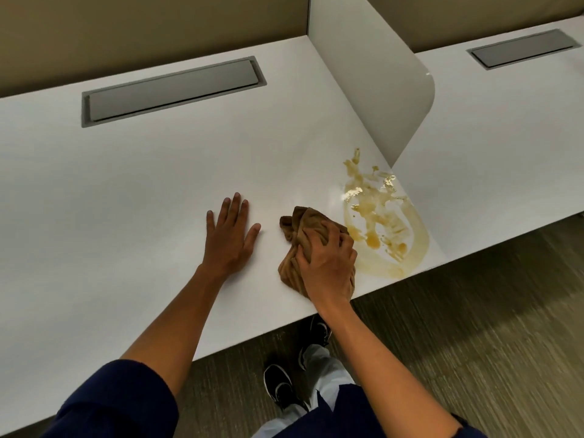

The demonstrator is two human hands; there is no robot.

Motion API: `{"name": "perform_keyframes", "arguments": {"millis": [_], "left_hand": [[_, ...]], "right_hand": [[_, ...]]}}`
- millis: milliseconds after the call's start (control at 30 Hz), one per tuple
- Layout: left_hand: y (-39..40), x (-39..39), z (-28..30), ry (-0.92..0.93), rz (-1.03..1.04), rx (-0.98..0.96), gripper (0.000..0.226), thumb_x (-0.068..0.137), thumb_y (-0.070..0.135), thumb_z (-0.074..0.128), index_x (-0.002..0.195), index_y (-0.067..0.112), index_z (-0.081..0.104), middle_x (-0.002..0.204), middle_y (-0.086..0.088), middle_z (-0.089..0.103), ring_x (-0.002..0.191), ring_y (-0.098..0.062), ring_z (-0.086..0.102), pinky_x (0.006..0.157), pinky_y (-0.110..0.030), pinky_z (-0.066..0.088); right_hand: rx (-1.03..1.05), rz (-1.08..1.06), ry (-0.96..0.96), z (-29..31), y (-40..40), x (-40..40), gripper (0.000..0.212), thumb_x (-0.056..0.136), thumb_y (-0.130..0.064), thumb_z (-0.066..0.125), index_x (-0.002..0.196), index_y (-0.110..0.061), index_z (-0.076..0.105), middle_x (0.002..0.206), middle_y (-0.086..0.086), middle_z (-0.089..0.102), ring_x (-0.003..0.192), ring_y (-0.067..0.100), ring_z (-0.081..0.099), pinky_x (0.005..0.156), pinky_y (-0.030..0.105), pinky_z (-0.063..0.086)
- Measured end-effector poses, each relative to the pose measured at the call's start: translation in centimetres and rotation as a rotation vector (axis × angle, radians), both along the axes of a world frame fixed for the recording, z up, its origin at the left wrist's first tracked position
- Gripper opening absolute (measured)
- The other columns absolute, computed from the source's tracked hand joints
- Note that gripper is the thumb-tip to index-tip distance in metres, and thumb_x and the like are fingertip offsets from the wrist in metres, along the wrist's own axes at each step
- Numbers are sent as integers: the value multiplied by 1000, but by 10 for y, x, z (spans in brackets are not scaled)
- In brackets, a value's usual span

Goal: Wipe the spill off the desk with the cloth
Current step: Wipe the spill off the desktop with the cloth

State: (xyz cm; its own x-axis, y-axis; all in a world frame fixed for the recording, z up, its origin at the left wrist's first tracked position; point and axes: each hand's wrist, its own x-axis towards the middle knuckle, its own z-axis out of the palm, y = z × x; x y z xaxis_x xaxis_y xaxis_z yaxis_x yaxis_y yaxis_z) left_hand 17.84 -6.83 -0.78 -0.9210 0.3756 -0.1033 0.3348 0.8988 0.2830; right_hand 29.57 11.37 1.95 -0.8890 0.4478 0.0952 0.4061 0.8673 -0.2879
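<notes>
A yellow-brown spill [384, 221] spreads over the right end of the white desk [142, 191], close to its front edge and the divider's foot. It shows smeared arcs and wet glints. My right hand [328, 267] presses down on a crumpled brown cloth [305, 229], gripping it just left of the spill, the cloth's right side touching the smear's edge. My left hand [229, 240] lies flat on the desk with fingers spread, a little left of the cloth, holding nothing.
A white divider panel [373, 80] stands upright behind the spill, separating a second desk [493, 147] to the right. A grey cable hatch [172, 90] is set in the desk's back. The desk's front edge runs just below my right wrist; carpet floor and my shoes lie below.
</notes>
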Motion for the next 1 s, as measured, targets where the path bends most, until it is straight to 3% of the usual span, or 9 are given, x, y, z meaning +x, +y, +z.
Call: {"name": "perform_keyframes", "arguments": {"millis": [367, 1000], "left_hand": [[6, -38, -4, 45, 16, -21, 65, 105, 47, 29, 159, 16, 12, 168, -1, 2, 155, -20, 0, 123, -54, 1], [7, -55, -6, 47, 29, -32, 77, 96, 60, 13, 160, 16, 8, 168, 1, -1, 155, -16, -2, 125, -47, 0]], "right_hand": [[-18, -29, 59, -6, 18, -65, 36, 96, -37, 56, 130, -27, 61, 141, 9, 51, 121, 38, 47, 94, 48, 41], [1, -102, -13, -10, 71, -197, 38, 98, -40, 49, 134, -31, 55, 147, 6, 42, 126, 37, 40, 97, 48, 35]]}}
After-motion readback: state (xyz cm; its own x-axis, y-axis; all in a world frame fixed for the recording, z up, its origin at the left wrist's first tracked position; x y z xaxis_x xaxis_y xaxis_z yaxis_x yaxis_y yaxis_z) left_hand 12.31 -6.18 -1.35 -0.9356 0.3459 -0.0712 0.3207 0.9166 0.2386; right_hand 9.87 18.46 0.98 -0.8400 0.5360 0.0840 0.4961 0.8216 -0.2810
